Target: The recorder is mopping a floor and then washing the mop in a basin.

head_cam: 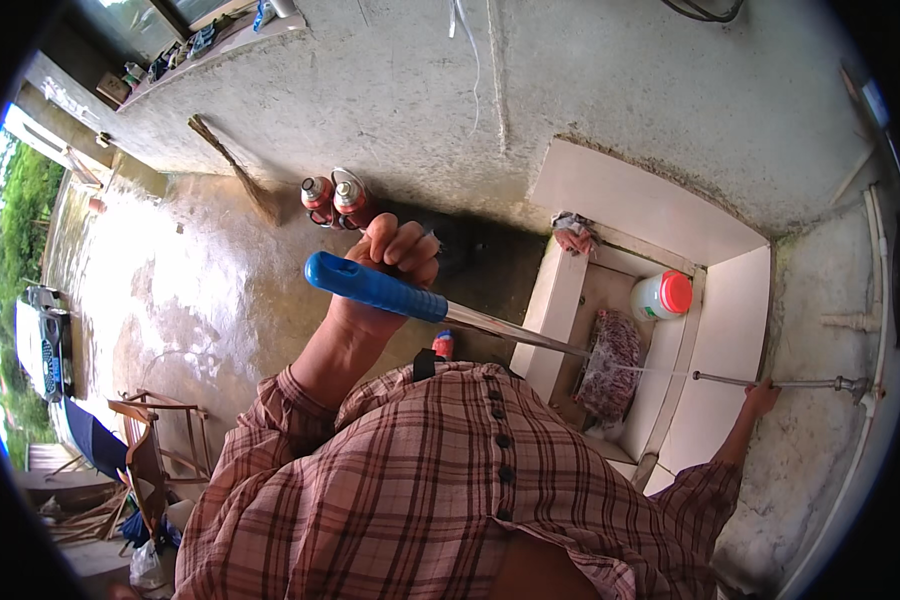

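Note:
My left hand [390, 259] is around the blue plastic grip [375, 286] of a mop, its fingers curled. The mop's metal pole [521, 331] slopes down over the edge of a low tiled wash basin [546, 300]. Inside the basin lies the wet mop head [611, 367], reddish and white with some foam on it. My right hand [761, 397] grips a long metal spout pipe [802, 383] that comes from a tap at the wall. A thin water stream [660, 371] runs from the spout's end onto the mop head.
A white plastic tub [652, 296] with a red lid stands in the basin. A rag [574, 232] hangs over the basin's corner. Two thermos flasks [349, 199] and a straw broom [244, 176] are by the wall. A wooden chair [169, 435] stands left on the wet floor [217, 270].

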`<state>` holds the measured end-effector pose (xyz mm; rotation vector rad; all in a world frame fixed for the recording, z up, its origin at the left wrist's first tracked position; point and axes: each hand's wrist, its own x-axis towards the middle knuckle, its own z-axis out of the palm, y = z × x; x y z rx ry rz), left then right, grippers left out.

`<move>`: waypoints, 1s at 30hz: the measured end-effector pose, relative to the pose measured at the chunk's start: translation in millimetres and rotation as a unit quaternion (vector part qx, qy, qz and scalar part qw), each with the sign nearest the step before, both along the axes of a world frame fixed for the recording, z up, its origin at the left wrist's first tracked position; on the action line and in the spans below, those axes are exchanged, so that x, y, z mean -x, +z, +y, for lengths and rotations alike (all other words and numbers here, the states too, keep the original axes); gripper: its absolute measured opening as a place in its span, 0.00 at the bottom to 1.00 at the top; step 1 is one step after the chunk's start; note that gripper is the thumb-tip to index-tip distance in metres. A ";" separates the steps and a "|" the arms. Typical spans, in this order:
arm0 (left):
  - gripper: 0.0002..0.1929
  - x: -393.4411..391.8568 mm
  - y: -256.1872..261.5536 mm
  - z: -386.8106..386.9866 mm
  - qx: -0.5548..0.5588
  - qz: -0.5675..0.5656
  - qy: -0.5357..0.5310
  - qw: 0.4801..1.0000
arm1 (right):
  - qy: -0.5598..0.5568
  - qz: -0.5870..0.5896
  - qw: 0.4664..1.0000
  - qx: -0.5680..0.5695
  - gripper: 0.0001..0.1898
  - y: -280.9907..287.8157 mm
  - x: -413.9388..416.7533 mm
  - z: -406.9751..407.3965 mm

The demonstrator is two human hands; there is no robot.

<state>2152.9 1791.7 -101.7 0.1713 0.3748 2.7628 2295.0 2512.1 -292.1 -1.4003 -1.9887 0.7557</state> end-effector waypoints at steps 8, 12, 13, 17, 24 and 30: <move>0.12 0.5 3.4 2.4 0.007 -0.029 0.003 1.000 | -0.004 0.000 1.000 -0.002 0.18 9.3 4.5 -13.4; 0.11 2.3 1.3 2.0 0.011 -0.036 0.006 0.999 | -0.005 -0.016 1.000 0.001 0.18 13.6 7.0 -16.2; 0.11 2.5 1.7 2.5 0.014 -0.041 0.006 0.999 | -0.005 -0.009 1.000 0.001 0.18 14.6 9.5 -19.9; 0.10 4.7 0.7 2.8 0.002 -0.046 -0.007 0.999 | -0.016 -0.001 1.000 0.006 0.18 12.2 10.8 -15.2; 0.06 2.3 -4.1 0.5 -0.014 -0.041 -0.004 0.999 | -0.007 0.004 1.000 0.005 0.19 7.0 14.0 -9.7; 0.04 7.5 -5.8 -4.4 -0.013 -0.061 -0.020 0.998 | -0.027 -0.021 0.999 -0.023 0.20 -44.1 -54.1 107.8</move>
